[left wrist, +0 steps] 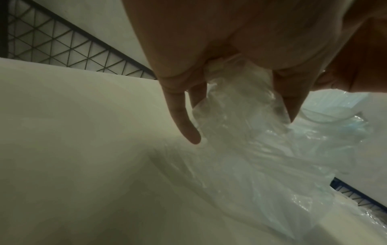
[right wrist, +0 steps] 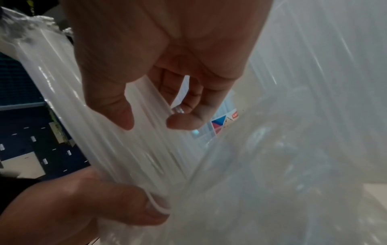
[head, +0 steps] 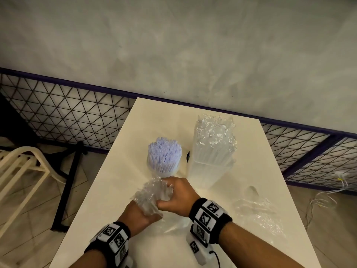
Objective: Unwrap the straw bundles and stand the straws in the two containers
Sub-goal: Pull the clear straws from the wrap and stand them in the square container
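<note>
Surface (head: 123, 190): pale top in front of you, its far edge against a grey wall and wire mesh fence (head: 63, 117).
Square container (head: 210, 169): clear, right of centre, packed with upright straws in crinkled individual wrappers.
Round container (head: 164, 167): just left of it, full of upright white straws.
Loose wrap (head: 258, 215): crumpled clear plastic lying by your right forearm.
Straw bundle (head: 152, 198): wrapped clear straws, held between your hands near the round container.
Left hand (head: 139, 215): your fingers curl round the bundle's lower end.
Right hand (head: 179, 196): your thumb and fingers pinch the bundle's upper part.
</note>
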`<state>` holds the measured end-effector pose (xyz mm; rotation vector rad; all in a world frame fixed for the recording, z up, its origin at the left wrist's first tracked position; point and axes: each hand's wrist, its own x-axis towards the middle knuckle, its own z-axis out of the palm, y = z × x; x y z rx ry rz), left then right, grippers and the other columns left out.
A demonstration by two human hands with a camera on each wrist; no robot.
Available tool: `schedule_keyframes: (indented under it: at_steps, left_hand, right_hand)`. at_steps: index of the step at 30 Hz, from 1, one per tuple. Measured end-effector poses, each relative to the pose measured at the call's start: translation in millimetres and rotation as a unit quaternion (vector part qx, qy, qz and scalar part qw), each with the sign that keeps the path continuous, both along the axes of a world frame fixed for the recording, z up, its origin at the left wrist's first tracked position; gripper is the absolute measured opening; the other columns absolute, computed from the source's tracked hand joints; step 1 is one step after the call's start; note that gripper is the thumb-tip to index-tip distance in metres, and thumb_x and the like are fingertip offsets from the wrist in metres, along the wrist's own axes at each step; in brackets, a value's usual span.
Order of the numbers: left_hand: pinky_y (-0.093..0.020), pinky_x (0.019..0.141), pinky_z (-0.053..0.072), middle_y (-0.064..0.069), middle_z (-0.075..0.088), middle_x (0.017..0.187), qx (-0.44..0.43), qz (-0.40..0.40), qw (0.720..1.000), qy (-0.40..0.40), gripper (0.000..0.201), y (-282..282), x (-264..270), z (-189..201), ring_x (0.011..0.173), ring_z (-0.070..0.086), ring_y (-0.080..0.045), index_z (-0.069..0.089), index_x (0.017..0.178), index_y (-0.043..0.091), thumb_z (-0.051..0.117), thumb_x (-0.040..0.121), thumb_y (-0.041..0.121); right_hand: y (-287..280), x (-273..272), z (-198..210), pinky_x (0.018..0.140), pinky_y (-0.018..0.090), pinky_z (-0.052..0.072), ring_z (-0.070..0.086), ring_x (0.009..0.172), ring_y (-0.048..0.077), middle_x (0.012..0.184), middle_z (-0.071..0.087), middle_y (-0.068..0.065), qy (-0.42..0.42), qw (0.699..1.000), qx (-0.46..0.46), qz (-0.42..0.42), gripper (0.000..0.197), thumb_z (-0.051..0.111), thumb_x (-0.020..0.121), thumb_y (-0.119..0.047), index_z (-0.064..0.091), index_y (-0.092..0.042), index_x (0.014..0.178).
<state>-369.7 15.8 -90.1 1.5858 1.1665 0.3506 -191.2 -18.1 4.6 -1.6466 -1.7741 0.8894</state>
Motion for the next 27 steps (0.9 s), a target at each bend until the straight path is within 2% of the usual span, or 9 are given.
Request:
schedule_keyframes:
  at_steps: [4,7,9,12,15,19,23,27]
  left_hand:
    - [-0.046,0.089,0.055,0.007,0.073,0.103,-0.007,0.002,0.999,-0.031,0.056,2,-3,-5,0.097,0.069,-0.011,0.066,0.108,0.032,0.086,0.057,0.046]
    - [-0.046,0.088,0.056,0.004,0.074,0.099,-0.005,0.019,0.999,-0.041,0.049,2,-2,-1,0.094,0.070,-0.011,0.067,0.101,0.032,0.085,0.057,0.045]
    - [-0.045,0.091,0.055,0.006,0.073,0.102,0.005,0.024,0.998,-0.055,0.050,1,0,2,0.098,0.069,-0.010,0.066,0.103,0.035,0.084,0.057,0.046]
    - [-0.046,0.092,0.054,0.006,0.073,0.105,0.014,0.029,0.997,-0.071,0.053,2,1,1,0.101,0.068,-0.011,0.064,0.105,0.039,0.084,0.057,0.046]
    - [-0.046,0.093,0.054,0.007,0.073,0.104,0.022,0.042,0.996,-0.071,0.054,4,1,-3,0.101,0.068,-0.011,0.063,0.105,0.041,0.085,0.056,0.051]
    - [-0.043,0.093,0.054,0.011,0.072,0.106,0.036,0.035,0.997,-0.058,0.056,3,1,-6,0.103,0.067,-0.008,0.062,0.106,0.042,0.084,0.056,0.054]
    - [-0.044,0.094,0.053,0.011,0.071,0.108,0.043,0.022,0.997,-0.054,0.057,4,1,-9,0.104,0.066,-0.008,0.062,0.109,0.040,0.084,0.057,0.049]
    - [-0.042,0.090,0.055,0.012,0.072,0.102,0.056,0.006,0.998,-0.030,0.053,7,3,-16,0.099,0.068,-0.008,0.061,0.106,0.042,0.081,0.058,0.053]
  right_hand:
    - [-4,3,-2,0.071,0.039,0.054,0.066,0.076,0.023,0.082,0.071,0.007,0.030,0.999,-0.026,-0.017,0.028,0.073,0.069,-0.025,0.066,-0.015,0.094]
    - [-4,3,-6,0.071,0.041,0.052,0.063,0.074,0.024,0.079,0.068,0.007,0.016,0.999,-0.005,-0.029,0.027,0.067,0.071,-0.032,0.064,-0.015,0.091]
    - [-3,3,-8,0.069,0.041,0.050,0.060,0.072,0.024,0.076,0.065,0.010,-0.003,0.999,0.011,-0.031,0.029,0.063,0.071,-0.034,0.061,-0.008,0.084]
    - [-3,3,-4,0.065,0.033,0.046,0.055,0.070,0.018,0.072,0.062,0.007,-0.023,0.998,0.052,-0.017,0.020,0.069,0.075,-0.024,0.060,-0.006,0.074]
    - [-4,4,-3,0.060,0.025,0.041,0.052,0.064,0.016,0.065,0.060,0.001,-0.048,0.996,0.077,-0.024,0.023,0.069,0.081,-0.027,0.058,-0.012,0.069]
    - [-8,8,-3,0.065,0.031,0.048,0.059,0.068,0.015,0.074,0.065,0.001,-0.013,0.999,0.037,-0.035,0.018,0.069,0.082,-0.031,0.060,-0.015,0.081]
    - [-7,11,-2,0.066,0.036,0.047,0.059,0.068,0.020,0.072,0.064,0.007,-0.014,0.999,0.033,-0.002,0.025,0.071,0.082,-0.028,0.061,-0.007,0.075]
    - [-9,14,-3,0.067,0.037,0.050,0.062,0.069,0.017,0.076,0.066,0.003,-0.005,1.000,0.023,-0.020,0.018,0.070,0.077,-0.026,0.066,-0.009,0.081]
